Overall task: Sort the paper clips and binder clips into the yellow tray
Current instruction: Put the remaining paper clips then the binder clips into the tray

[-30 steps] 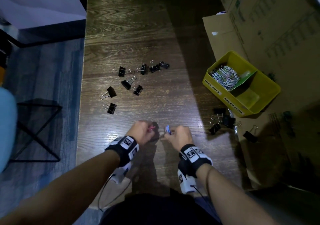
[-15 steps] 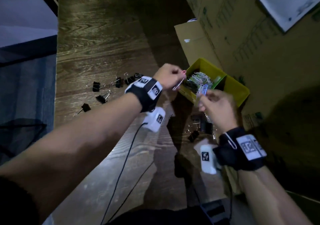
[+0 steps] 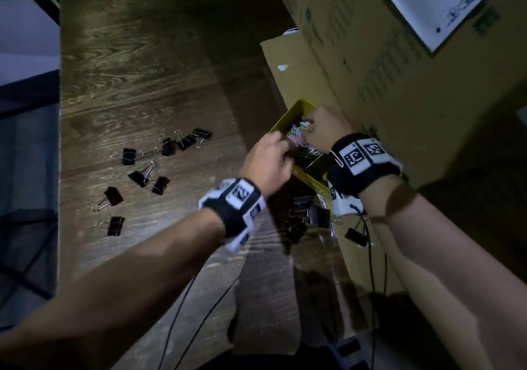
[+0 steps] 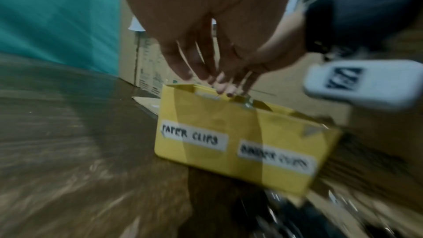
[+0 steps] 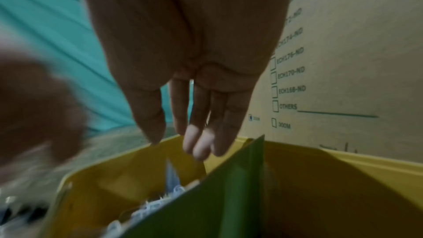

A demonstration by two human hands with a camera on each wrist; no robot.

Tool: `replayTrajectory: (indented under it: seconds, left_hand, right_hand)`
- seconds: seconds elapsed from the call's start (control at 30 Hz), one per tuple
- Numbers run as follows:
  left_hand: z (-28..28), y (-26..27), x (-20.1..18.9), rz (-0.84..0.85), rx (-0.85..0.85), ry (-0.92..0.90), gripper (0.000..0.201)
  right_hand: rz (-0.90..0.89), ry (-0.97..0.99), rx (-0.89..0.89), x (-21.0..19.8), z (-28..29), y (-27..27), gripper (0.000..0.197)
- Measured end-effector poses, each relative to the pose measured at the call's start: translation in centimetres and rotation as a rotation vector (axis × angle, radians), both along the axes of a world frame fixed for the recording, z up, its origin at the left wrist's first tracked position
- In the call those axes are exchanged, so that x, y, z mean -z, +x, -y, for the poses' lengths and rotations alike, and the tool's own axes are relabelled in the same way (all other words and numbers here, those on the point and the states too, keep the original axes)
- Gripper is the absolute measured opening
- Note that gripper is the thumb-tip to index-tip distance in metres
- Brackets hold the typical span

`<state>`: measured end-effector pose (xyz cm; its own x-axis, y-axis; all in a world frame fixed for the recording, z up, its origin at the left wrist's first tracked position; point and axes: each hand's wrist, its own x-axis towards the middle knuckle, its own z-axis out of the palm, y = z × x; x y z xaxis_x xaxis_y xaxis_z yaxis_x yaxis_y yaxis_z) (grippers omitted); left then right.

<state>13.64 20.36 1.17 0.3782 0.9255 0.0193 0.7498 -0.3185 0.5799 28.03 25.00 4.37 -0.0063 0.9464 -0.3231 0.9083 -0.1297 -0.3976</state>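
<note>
The right hand (image 5: pixel 183 61) hangs over the paper clip side of the yellow tray (image 4: pixel 206 118) with fingers (image 5: pixel 201 144) straight and holding nothing, and a blue paper clip (image 5: pixel 171 178) is in the air just under them, above the pile of paper clips (image 3: pixel 299 135). The left hand (image 3: pixel 268 164) is beside it at the tray's near rim with fingers pointing down, but whether it grasps something cannot be told. Black binder clips (image 3: pixel 139 177) lie on the wooden table (image 3: pixel 142 70) to the left, well apart from the tray, and some more (image 3: pixel 316 215) lie near its front.
</note>
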Motion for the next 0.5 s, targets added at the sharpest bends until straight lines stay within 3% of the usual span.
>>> replayTrajectory:
  seconds: [0.1,0.2,0.27,0.33,0.43,0.5]
  left_hand:
    - [4.8,0.6,1.8,-0.016,0.069,0.066,0.014]
    - [7.6,3.3,2.6,-0.032,0.471,0.061,0.032]
    - [8.9,5.9,2.9,-0.251,0.748,-0.059,0.05]
    - [9.9,8.6,4.2,-0.444,0.903,-0.027,0.058]
    - [10.0,10.9,6.6,-0.656,0.939,0.04,0.053]
    - [9.3,10.5,6.3,-0.607,0.848,-0.029,0.051]
  right_hand:
    - [-0.071,0.023,-0.003,-0.2,-0.1,1.0,0.042]
    - [-0.089,0.044,-0.033,-1.0,0.6,2.1,0.033]
    - [-0.112,0.046,-0.044,-1.5,1.2,2.7,0.032]
    - [-0.13,0.051,-0.035,-1.8,1.8,3.2,0.027]
    - [-0.176,0.054,-0.022,-2.3,3.1,3.4,0.021]
    - [-0.228,0.073,-0.033,-2.3,4.1,3.3,0.018]
